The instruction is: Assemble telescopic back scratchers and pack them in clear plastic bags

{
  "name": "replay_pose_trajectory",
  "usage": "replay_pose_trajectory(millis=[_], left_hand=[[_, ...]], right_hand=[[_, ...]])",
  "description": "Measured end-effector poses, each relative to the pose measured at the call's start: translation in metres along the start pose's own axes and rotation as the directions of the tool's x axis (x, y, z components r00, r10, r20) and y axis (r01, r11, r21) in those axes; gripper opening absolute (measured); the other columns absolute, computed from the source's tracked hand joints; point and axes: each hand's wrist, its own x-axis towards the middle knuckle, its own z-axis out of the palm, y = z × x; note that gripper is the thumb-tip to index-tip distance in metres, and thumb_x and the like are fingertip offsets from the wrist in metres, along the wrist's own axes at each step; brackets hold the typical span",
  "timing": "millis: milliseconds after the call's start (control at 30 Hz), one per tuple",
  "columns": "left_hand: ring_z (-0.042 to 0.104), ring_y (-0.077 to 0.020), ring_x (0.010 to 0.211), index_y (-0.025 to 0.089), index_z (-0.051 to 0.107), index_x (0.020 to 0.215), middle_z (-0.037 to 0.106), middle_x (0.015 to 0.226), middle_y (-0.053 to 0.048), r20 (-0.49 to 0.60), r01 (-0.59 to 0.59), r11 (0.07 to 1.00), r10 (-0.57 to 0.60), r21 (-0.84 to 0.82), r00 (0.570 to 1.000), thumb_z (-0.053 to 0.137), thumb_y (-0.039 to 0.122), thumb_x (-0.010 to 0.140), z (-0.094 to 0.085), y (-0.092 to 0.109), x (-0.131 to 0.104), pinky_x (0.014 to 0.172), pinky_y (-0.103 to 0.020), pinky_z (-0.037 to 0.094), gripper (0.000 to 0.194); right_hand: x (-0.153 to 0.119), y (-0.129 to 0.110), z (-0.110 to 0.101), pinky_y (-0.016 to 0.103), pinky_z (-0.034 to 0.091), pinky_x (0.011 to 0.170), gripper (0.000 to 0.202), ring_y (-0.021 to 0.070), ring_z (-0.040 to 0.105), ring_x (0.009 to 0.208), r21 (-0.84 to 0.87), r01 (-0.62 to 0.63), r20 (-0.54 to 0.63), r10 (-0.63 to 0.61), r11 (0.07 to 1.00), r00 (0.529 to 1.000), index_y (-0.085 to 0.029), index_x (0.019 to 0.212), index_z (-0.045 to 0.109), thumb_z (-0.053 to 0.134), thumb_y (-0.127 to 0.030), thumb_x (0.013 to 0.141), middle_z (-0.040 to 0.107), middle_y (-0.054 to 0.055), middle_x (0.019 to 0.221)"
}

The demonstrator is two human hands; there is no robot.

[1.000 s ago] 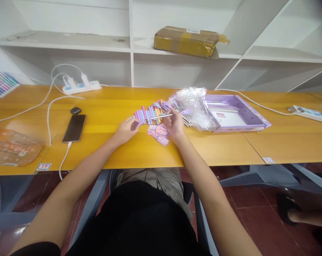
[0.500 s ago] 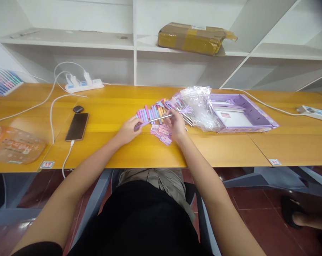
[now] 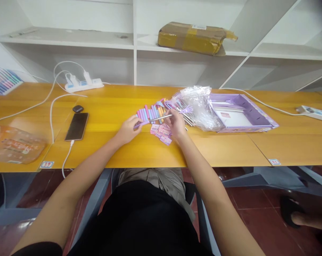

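A back scratcher (image 3: 161,117) with a thin metal rod, a purple grip and a purple hand-shaped head spans the gap between my hands. My left hand (image 3: 129,130) is closed around its purple grip end. On the rod close to the head, my right hand (image 3: 176,123) pinches it. Just behind the rod lies a row of pink, blue, purple and orange grips (image 3: 147,112). Small pink printed cards (image 3: 162,133) are spread below the rod. To the right of my right hand, more metal rods (image 3: 187,119) lie partly under clear plastic bags (image 3: 199,106).
A purple open box (image 3: 247,124) stands right of the bags. On the left are a phone (image 3: 77,126), a black earbud case (image 3: 78,108), a power strip (image 3: 85,85) with white cables and an orange plastic bag (image 3: 17,145). A taped carton (image 3: 190,37) sits on the shelf.
My left fingers have shifted slightly on the purple grip, and more of it shows past them. The right hand and the rod have hardly moved.
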Motion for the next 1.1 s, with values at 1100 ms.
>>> replay_pose_trajectory(millis=[1100], left_hand=[[0.069,-0.0177,0.091,0.021,0.077,0.111,0.070,0.105,-0.005,-0.133,0.038,0.999,-0.038,-0.003,0.990,0.071,0.012,0.099,0.000,0.005,-0.006,0.085,-0.033,0.060,0.017]], right_hand=[[-0.009,0.000,0.014,0.029,0.018,0.050,0.052,0.0119,0.026,0.047,0.006,-0.004,0.097,0.004,1.000,0.995,-0.026,0.089,0.062,0.075,-0.076,0.096,0.042,-0.008,0.054]])
